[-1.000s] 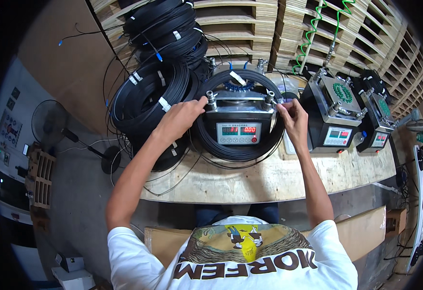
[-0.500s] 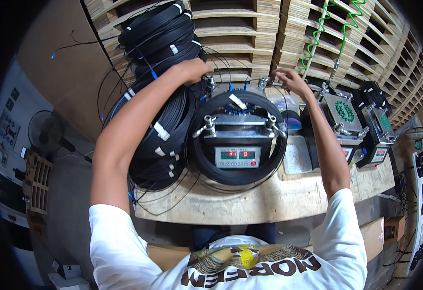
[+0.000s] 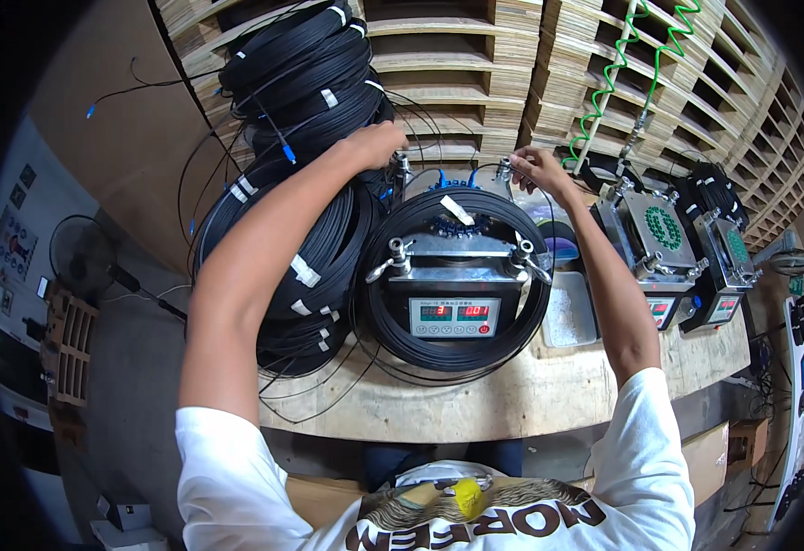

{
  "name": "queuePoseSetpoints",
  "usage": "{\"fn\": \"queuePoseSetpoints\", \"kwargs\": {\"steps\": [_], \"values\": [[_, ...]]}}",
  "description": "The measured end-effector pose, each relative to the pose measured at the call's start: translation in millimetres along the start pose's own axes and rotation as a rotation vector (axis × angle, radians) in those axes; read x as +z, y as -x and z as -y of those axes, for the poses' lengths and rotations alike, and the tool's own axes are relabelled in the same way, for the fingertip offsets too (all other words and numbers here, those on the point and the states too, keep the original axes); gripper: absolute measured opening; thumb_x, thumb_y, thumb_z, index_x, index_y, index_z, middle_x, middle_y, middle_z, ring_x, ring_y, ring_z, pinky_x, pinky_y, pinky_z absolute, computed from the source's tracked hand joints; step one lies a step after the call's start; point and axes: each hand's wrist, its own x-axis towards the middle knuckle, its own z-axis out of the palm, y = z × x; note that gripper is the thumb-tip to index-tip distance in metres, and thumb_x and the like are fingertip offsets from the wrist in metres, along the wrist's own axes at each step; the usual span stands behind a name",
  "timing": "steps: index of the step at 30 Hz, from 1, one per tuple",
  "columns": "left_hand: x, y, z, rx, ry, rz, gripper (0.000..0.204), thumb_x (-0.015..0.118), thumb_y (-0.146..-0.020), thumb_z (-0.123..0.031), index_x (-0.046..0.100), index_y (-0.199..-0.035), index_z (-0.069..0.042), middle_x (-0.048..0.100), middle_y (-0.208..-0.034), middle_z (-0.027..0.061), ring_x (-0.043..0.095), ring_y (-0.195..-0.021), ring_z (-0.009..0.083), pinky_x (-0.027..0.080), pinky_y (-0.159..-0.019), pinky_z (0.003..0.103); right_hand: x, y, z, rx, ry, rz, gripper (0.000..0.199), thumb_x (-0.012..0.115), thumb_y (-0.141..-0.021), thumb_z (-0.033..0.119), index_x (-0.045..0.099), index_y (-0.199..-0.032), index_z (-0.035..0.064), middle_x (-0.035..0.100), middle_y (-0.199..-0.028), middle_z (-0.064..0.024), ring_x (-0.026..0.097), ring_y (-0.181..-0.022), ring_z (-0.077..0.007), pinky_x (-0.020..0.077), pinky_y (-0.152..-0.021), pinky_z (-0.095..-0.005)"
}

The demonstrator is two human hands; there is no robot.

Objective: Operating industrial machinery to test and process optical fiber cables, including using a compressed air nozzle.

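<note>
A black polishing machine with a lit red display stands before me, metal clamp posts at its corners. Around its front lies a coil of black cable with a white tag. Blue connectors stand up at its back. My left hand reaches to the rear left clamp; its fingers curl, their tips mostly hidden behind the hand. At the rear right clamp, my right hand has bent fingers closed at the clamp's knob.
Tall stacks of black cable coils rise at the left, with loose cable ends. Two more polishing machines stand at the right, past a shallow tray. Wooden pallets form the back. Green coiled air hoses hang there.
My right hand has moved left and down onto the rear right clamp. My left hand has dropped slightly toward the rear left clamp. The machine's display reads differently, and the view has shifted a little.
</note>
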Motion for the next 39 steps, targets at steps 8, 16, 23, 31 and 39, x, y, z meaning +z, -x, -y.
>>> {"fn": "queuePoseSetpoints", "kwargs": {"steps": [8,16,23,31,39], "values": [[-18.9,76.5,-43.5,-0.212,0.510,0.060,0.039,0.059,-0.097,-0.026,0.064,-0.117,0.007,0.071,-0.091,0.0162,0.068,-0.074,0.0190,0.053,-0.074,0.033,9.8,100.7,39.0,0.023,-0.225,-0.216,0.057,0.044,-0.100,0.057,0.059,-0.129,0.0112,0.061,-0.090,-0.0055,0.058,-0.076,-0.0108,0.0481,-0.067,-0.0252],[-21.1,87.3,-50.6,-0.130,0.715,0.245,0.027,0.061,-0.096,-0.019,0.070,-0.090,0.006,0.070,-0.076,0.0088,0.067,-0.065,0.0144,0.056,-0.063,0.029,19.8,93.3,23.9,-0.112,0.010,-0.190,0.042,0.063,-0.096,0.039,0.062,-0.126,0.0100,0.062,-0.081,0.0003,0.053,-0.064,-0.0065,0.0449,-0.052,-0.0231],[13.1,94.9,-56.2,-0.182,0.452,-0.416,0.021,0.063,-0.091,-0.016,0.067,-0.089,0.004,0.070,-0.080,0.0180,0.071,-0.079,0.0302,0.054,-0.072,0.040,35.8,85.2,21.1,-0.114,0.055,-0.270,0.025,0.059,-0.097,0.021,0.072,-0.113,0.0062,0.061,-0.072,-0.0010,0.055,-0.060,-0.0096,0.0476,-0.055,-0.0273],[56.9,62.7,-83.0,-0.554,0.708,-0.513,0.028,0.043,-0.100,-0.025,0.054,-0.112,-0.002,0.064,-0.106,0.0232,0.062,-0.101,0.0350,0.046,-0.089,0.043,51.9,61.4,4.0,-0.140,0.114,-0.329,0.027,0.054,-0.095,0.011,0.068,-0.117,0.0036,0.072,-0.105,-0.0147,0.064,-0.100,-0.0211,0.0479,-0.089,-0.0313],[59.5,56.5,-83.3,-0.595,1.077,-0.514,0.023,0.048,-0.096,-0.019,0.059,-0.107,-0.002,0.062,-0.104,0.0146,0.057,-0.103,0.0248,0.043,-0.091,0.036,65.3,71.9,38.4,-0.030,0.023,-0.261,0.059,0.063,-0.087,0.047,0.063,-0.124,0.0008,0.068,-0.115,-0.0176,0.062,-0.107,-0.0247,0.0450,-0.096,-0.0325]]}}
